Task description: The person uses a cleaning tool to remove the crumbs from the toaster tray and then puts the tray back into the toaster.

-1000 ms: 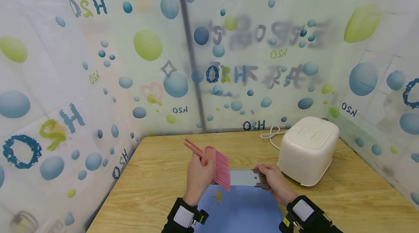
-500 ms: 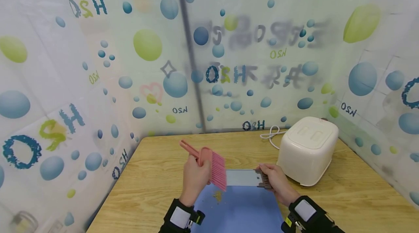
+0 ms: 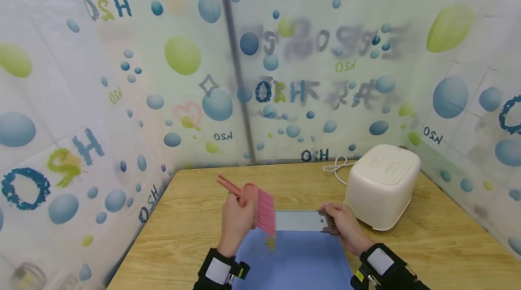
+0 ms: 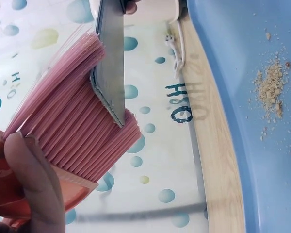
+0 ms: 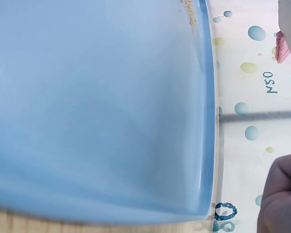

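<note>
In the head view my left hand (image 3: 236, 224) grips a pink brush (image 3: 264, 211), its handle tilted up to the left. My right hand (image 3: 346, 226) holds the brown-grey end of a flat metal crumb tray (image 3: 299, 221), raised above the far edge of a blue tray (image 3: 305, 263). The left wrist view shows the pink bristles (image 4: 82, 121) against the crumb tray's free end (image 4: 111, 63), spreading on both sides of it. A small heap of tan crumbs (image 4: 271, 87) lies in the blue tray below. Only part of the right hand (image 5: 283, 194) shows in its wrist view.
A cream toaster (image 3: 382, 186) stands on the wooden table (image 3: 195, 208), just beyond my right hand. Its white cord (image 3: 337, 168) is looped behind it. Bubble-printed curtains (image 3: 187, 100) enclose the table at the back and sides.
My left hand and the brush have slid left along the crumb tray, uncovering more of its metal. The right hand with the crumb tray has stayed almost in place.
</note>
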Tool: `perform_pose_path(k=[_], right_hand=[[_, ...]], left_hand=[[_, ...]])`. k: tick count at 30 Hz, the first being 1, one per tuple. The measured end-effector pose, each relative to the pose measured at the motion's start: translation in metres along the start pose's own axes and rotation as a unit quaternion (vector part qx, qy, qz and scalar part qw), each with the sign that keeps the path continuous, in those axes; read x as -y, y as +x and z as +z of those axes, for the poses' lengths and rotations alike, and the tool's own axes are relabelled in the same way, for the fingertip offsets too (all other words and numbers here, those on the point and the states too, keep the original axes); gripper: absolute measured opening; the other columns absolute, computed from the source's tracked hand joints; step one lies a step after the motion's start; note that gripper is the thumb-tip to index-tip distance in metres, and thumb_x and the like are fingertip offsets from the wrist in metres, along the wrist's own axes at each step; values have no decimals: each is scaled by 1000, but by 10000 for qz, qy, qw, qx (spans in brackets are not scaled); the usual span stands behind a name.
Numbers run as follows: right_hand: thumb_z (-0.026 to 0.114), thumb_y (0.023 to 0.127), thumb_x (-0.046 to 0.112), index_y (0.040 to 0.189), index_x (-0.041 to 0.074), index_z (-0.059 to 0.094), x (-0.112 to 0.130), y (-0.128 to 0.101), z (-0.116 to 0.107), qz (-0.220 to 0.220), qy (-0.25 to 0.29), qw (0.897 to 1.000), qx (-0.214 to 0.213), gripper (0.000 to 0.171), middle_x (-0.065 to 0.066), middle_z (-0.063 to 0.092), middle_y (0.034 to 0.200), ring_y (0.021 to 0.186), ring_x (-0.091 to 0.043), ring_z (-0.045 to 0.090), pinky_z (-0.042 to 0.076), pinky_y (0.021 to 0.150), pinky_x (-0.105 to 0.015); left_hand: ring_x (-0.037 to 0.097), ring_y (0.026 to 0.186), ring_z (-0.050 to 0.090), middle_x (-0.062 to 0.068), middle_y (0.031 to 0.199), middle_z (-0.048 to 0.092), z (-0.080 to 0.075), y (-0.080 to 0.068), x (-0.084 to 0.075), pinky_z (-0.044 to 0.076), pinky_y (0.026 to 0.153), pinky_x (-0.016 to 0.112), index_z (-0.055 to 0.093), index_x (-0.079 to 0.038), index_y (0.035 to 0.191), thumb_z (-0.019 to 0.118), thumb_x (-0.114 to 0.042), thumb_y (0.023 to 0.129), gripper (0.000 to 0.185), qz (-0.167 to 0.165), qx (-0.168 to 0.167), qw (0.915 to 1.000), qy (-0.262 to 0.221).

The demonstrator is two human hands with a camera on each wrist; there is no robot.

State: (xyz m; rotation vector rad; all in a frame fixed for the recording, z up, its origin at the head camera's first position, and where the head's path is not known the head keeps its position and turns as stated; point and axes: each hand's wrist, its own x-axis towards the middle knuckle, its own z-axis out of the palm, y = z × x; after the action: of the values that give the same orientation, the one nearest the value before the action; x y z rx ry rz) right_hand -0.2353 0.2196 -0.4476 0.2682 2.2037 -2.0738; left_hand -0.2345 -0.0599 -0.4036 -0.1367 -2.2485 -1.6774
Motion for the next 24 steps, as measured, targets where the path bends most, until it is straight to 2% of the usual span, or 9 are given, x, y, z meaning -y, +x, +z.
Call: perform_pose_path(k=[12,24], right_hand=[[42,111,27,117,-3,65,-1,0,-1,-7,9,10000,39,37,-4,61,91,77,-17,59,46,58,-28],[42,111,25,116,-4,64,-2,0,-2,-51,1,10000,66,37,-6,61,93,80,-21,62,52,61,-29]], left_hand=[[17,39,55,9,66,59,-6,0,4,48,36,32,54,3,107,58,-4,90,19,-98,-158,9998,49],[18,41,57,10,68,61,-12,-1,5,49,36,32,56,4,109,59,-5,91,21,-104,-121,9999,50]])
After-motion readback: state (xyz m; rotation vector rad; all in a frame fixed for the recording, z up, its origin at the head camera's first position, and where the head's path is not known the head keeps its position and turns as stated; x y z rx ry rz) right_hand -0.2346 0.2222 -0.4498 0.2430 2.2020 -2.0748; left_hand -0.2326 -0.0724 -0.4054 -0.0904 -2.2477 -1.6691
